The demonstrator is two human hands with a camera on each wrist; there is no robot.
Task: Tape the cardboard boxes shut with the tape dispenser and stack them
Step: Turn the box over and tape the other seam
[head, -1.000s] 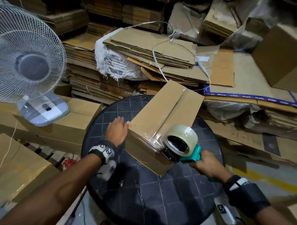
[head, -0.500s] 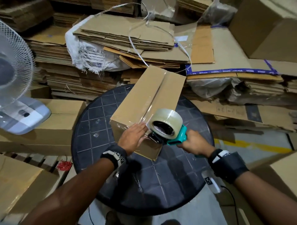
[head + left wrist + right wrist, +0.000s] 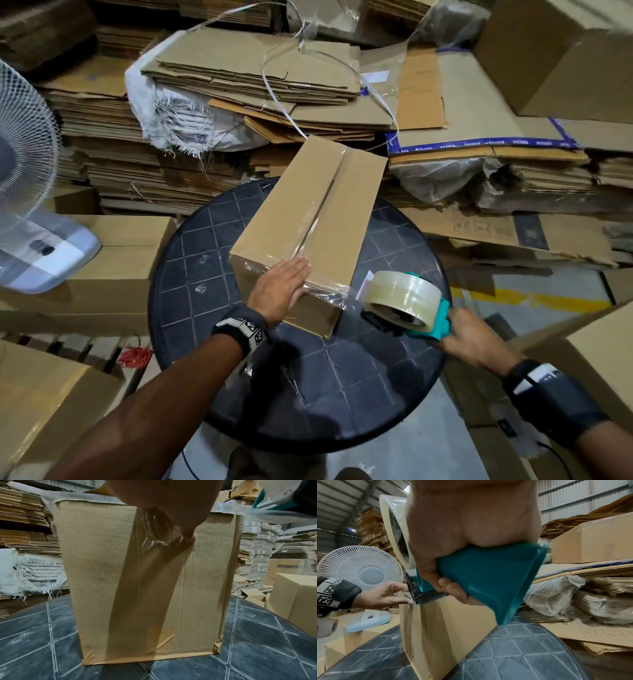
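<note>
A long cardboard box (image 3: 308,219) lies on the round black table (image 3: 202,274), with clear tape along its top seam and down its near end (image 3: 154,588). My left hand (image 3: 284,286) lies flat, fingers straight, on the box's near top edge and presses the tape. My thumb (image 3: 187,534) rests on the end face. My right hand (image 3: 471,337) grips the teal tape dispenser (image 3: 407,308) by its handle (image 3: 488,581), just right of the box's near corner. A stretched strand of tape (image 3: 342,296) still joins the box to the dispenser.
A white fan (image 3: 24,205) stands on an assembled box (image 3: 113,274) to the left. Stacks of flattened cardboard (image 3: 257,78) fill the back. More assembled boxes sit at near left (image 3: 34,411), near right (image 3: 589,359) and far right (image 3: 565,51).
My left hand moved from the box's left side onto its near top edge over the tape. My right hand pulled the dispenser off the box's end, out to the right.
</note>
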